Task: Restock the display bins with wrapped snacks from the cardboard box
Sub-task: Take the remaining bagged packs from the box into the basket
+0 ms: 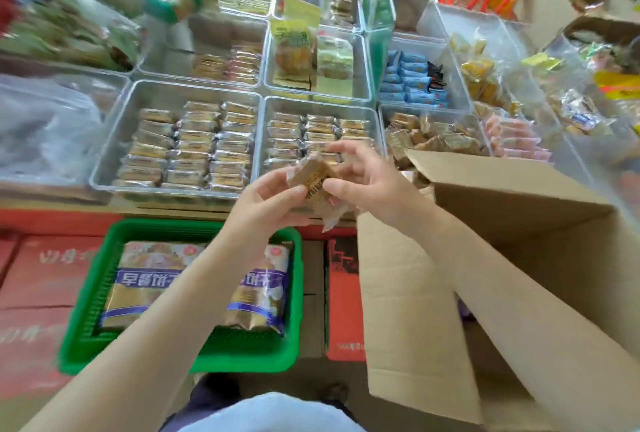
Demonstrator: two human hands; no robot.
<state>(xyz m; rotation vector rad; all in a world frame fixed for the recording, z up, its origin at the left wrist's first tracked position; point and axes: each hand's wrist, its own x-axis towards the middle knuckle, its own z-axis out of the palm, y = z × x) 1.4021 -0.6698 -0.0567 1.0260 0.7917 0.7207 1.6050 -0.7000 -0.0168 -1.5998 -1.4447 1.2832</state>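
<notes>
A: What lies along your left edge?

B: A green basket (88, 296) sits low under your left forearm, holding a purple-banded bag (152, 288) with Chinese characters upside down to you. Above it, the left clear bin (114, 140) is packed with three tidy columns of wrapped snacks.

A: And your hands?

B: Your left hand (266, 204) has thumb and fingers curled onto the near-left end of a small stack of wrapped snacks (313, 182). Your right hand (363, 178) pinches the other end with its thumb, upper fingers arched loosely over the top. The stack hangs over the front rim of the middle clear bin (265, 140), which is only partly filled at its near side.

A: Any writing on the wrappers?

B: A dark printed strip, too blurred to read.

A: To the right?

B: The cardboard box (519, 210) stands open just beside your right wrist, its tall flap (408, 293) crowding that side.
</notes>
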